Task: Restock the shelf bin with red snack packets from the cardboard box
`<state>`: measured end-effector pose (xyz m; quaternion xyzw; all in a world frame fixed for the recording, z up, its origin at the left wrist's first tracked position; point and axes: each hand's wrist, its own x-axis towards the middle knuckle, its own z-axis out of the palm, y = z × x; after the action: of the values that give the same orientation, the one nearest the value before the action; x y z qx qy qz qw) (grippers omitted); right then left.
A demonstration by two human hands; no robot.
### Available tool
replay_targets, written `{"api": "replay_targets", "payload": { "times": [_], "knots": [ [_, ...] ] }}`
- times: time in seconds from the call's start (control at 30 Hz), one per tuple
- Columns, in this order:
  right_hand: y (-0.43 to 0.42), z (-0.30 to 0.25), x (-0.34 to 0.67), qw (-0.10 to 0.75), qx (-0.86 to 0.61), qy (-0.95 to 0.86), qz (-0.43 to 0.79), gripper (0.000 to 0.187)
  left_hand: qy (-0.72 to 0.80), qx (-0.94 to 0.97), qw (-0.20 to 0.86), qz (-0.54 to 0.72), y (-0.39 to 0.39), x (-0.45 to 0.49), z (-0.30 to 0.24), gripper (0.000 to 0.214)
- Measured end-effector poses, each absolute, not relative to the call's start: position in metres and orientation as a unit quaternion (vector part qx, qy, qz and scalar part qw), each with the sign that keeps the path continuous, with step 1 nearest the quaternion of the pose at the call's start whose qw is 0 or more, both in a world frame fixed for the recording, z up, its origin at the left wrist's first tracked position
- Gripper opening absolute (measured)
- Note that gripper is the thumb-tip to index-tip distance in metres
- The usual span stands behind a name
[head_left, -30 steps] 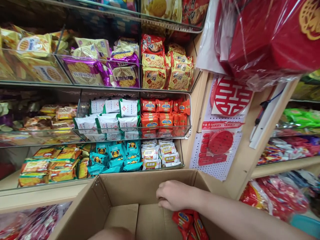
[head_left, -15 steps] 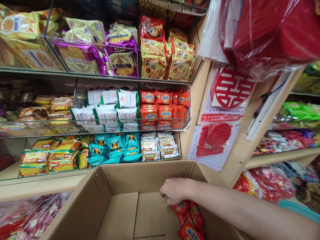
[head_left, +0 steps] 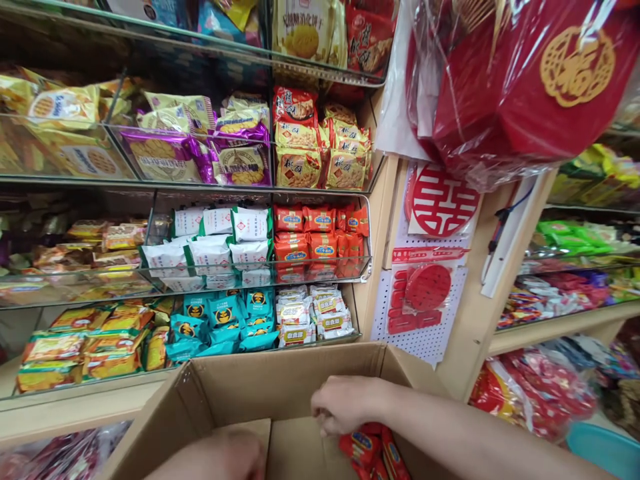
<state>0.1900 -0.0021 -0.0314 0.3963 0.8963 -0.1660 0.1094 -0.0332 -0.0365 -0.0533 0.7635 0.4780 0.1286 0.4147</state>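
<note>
An open cardboard box (head_left: 250, 387) stands in front of me, below the shelves. Inside it, on the right, lie several red snack packets (head_left: 361, 448), partly covered by my right forearm. My right hand (head_left: 345, 403) is over the box, just left of and above these packets. Its fingers are curled closed, and whatever they may hold is hidden. Low in the frame, my left hand (head_left: 233, 455) reaches over the box's left part. Motion blur and the frame edge hide its fingers.
Glass-fronted shelves behind the box hold white-and-green packets (head_left: 213, 250), red packets (head_left: 320, 243), teal packets (head_left: 225, 317) and yellow packets (head_left: 113, 337). Red decorations (head_left: 427, 290) hang on a pegboard at right. A plastic-wrapped red bag (head_left: 520, 87) hangs above. A turquoise basin (head_left: 600, 448) sits lower right.
My left hand has come into view at the bottom. The view has tilted up, so shelves and box sit lower in the frame. My right hand stays over the box, fingers still curled.
</note>
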Motion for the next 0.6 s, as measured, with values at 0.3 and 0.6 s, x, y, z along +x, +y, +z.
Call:
{"api": "replay_targets", "payload": {
  "times": [0.3, 0.6],
  "knots": [
    [0.005, -0.032, 0.184, -0.28, 0.294, 0.729, -0.551, 0.053, 0.399, 0.567, 0.604, 0.393, -0.008, -0.035, -0.013, 0.025],
    [-0.003, -0.023, 0.178, -0.395, 0.314, 0.696, -0.51, 0.045, 0.404, 0.585, 0.572, 0.41, -0.016, -0.018, -0.023, 0.027]
  ]
}}
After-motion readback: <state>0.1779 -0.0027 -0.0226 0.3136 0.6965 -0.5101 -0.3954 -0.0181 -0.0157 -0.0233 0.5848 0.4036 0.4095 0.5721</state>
